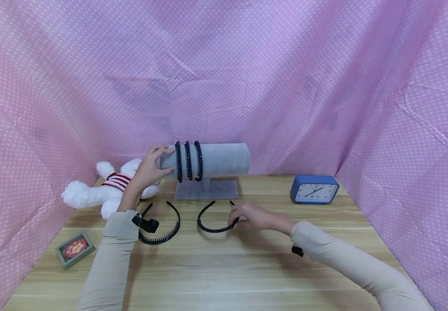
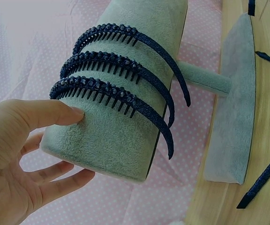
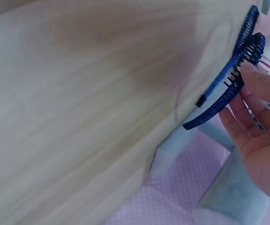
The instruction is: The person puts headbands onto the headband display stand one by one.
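A grey plush roll-shaped display stand stands at the back of the table, with three dark beaded headbands with comb teeth side by side toward its left end. My left hand holds that end; in the left wrist view the thumb lies on the roll just below the lowest headband, the other fingers about the rim. In front of the stand, my right hand pinches the right side of another dark headband between thumb and fingers. One more toothed headband lies left of it, partly behind my left wrist.
A white stuffed toy with a striped top lies at the left, partly hidden by my left arm. A small green-framed paw picture is at the front left. The blue clock stands at the right. Pink dotted cloth surrounds the wooden table.
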Available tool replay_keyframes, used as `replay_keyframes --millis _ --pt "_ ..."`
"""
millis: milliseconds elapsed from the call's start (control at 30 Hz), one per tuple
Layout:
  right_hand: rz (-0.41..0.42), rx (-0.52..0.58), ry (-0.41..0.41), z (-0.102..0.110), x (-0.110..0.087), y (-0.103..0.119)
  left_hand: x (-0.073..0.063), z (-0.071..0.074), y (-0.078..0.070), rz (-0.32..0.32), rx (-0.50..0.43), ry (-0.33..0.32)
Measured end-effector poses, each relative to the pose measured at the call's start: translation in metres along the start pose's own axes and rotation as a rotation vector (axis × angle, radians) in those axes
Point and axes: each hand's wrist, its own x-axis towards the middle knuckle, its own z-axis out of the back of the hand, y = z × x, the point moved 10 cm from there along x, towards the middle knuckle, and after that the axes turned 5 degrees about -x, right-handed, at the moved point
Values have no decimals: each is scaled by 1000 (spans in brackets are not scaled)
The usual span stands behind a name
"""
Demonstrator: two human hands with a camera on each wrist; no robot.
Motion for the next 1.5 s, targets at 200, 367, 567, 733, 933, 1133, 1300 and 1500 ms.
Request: replay_keyframes --millis 200,367,567,733,933,1133,1300,1500 --pt "8 37 -53 20 -6 -6 0 1 0 -9 -4 -6" --pt "-23 30 -88 35 -14 -12 0 1 -1 -18 -7 -10" --pt "-37 29 -145 50 -22 -22 0 0 -1 -28 -1 -11" --pt "-105 104 -160 60 -31 -34 0 0 -2 -26 3 -10" --pt "-209 145 -176 73 -44 -51 0 0 -4 -35 4 -10" --pt "-278 137 -218 88 -55 -66 0 1 -3 -29 5 -10" --pt "-376 127 -222 97 -65 -82 0 1 -3 -22 -2 -8" --pt "-469 104 -232 108 -77 -99 -1 0 -3 -21 1 -9"
